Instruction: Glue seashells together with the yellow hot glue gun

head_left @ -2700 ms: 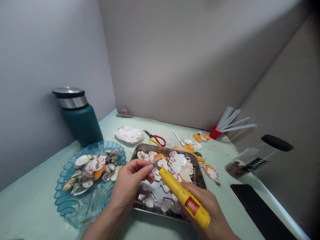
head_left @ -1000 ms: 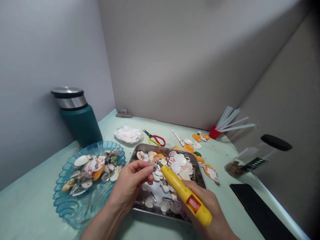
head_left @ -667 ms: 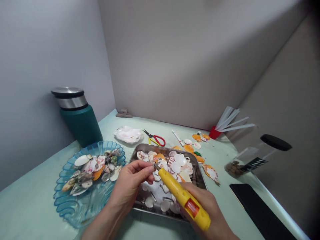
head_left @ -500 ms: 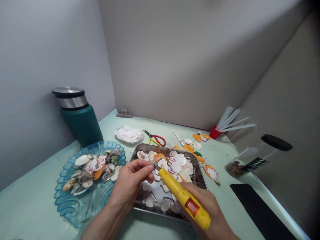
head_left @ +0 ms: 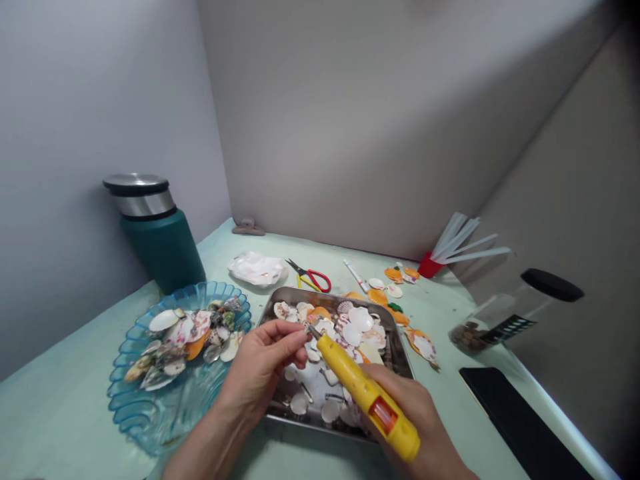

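Note:
My right hand (head_left: 407,403) is wrapped round a yellow hot glue gun (head_left: 367,393) with an orange-red window in its side. The gun's metal nozzle points up and left to the fingertips of my left hand (head_left: 273,353). Thumb and forefinger of that hand are pinched together; a tiny item there, mostly hidden, is too small to name. Both hands are above a metal tray (head_left: 407,353) of seashells (head_left: 360,320), white, orange and purple-striped. Near its front edge lie several small white shells (head_left: 300,403) beside thin dark metal pieces.
A blue scalloped plate (head_left: 150,427) of shells is at left, before a green bottle (head_left: 165,250). Behind the tray lie scissors (head_left: 313,277) and a white plastic bundle (head_left: 257,268). Glue sticks (head_left: 460,237) stand in a red cup (head_left: 430,265); a jar (head_left: 470,337) and black phone (head_left: 520,420) are right.
Almost nothing differs. The glue gun has shifted very slightly, its nozzle tip still at the left fingertips.

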Action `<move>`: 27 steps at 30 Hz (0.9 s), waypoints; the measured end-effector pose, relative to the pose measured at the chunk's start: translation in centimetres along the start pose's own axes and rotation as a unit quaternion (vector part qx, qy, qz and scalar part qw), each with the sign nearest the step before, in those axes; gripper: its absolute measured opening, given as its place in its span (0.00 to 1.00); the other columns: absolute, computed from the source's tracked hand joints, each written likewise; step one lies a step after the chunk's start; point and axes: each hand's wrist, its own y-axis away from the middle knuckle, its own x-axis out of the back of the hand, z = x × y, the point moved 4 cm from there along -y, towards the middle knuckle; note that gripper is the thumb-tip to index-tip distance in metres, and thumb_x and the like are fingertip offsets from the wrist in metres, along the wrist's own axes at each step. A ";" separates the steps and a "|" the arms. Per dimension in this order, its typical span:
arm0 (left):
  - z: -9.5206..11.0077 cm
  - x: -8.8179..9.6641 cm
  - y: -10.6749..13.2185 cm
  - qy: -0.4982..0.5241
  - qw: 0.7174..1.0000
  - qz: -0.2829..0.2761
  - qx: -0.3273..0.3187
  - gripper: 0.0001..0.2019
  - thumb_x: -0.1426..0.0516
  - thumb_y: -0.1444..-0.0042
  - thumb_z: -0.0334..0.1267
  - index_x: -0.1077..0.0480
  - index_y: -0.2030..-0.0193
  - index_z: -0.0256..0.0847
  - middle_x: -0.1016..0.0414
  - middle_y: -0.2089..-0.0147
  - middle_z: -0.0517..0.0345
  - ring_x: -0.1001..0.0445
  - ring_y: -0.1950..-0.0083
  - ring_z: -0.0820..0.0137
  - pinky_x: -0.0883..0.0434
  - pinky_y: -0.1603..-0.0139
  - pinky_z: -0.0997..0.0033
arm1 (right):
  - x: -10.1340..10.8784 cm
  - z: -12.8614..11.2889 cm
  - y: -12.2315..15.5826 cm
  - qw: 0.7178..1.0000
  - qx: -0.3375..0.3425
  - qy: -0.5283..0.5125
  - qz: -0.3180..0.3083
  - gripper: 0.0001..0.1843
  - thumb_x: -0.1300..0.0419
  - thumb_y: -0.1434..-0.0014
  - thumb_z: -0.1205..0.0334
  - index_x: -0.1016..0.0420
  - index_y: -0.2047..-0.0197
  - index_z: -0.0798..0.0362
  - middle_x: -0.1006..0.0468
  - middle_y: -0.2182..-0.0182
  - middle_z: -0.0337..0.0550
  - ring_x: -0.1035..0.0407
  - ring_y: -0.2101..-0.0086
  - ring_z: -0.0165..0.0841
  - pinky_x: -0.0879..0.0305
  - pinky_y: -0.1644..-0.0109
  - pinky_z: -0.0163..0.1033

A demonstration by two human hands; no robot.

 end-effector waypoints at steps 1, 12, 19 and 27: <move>0.0 0.0 0.0 0.005 1.000 -0.002 0.000 0.09 0.32 0.59 0.34 0.26 0.73 0.34 0.26 0.82 0.60 0.32 0.80 0.81 0.36 0.78 0.85 | 0.0 0.1 0.1 1.000 -0.002 0.008 0.003 0.09 0.42 0.44 0.67 0.29 0.58 0.52 0.20 0.68 0.41 0.25 0.71 0.33 0.33 0.70 0.32; 0.1 0.0 -0.2 0.041 0.999 0.008 0.026 0.11 0.30 0.64 0.33 0.25 0.74 0.33 0.24 0.76 0.58 0.32 0.81 0.82 0.34 0.79 0.85 | 0.1 -0.1 0.0 1.000 0.006 0.013 -0.010 0.08 0.43 0.43 0.66 0.30 0.59 0.52 0.20 0.68 0.42 0.26 0.71 0.33 0.33 0.70 0.32; -0.1 0.0 -0.3 0.041 0.999 -0.004 0.029 0.09 0.31 0.61 0.32 0.25 0.74 0.33 0.26 0.79 0.59 0.32 0.80 0.81 0.34 0.79 0.85 | 0.0 -0.4 -0.2 0.999 0.031 -0.010 -0.005 0.10 0.43 0.44 0.67 0.31 0.57 0.51 0.22 0.70 0.39 0.27 0.73 0.30 0.34 0.70 0.30; 0.0 0.0 -0.2 0.054 0.998 -0.013 0.027 0.10 0.31 0.62 0.32 0.25 0.73 0.32 0.24 0.76 0.57 0.32 0.80 0.81 0.34 0.79 0.85 | -0.1 0.4 0.3 1.000 -0.012 0.025 0.015 0.09 0.43 0.43 0.68 0.31 0.57 0.51 0.20 0.67 0.42 0.25 0.70 0.33 0.33 0.70 0.31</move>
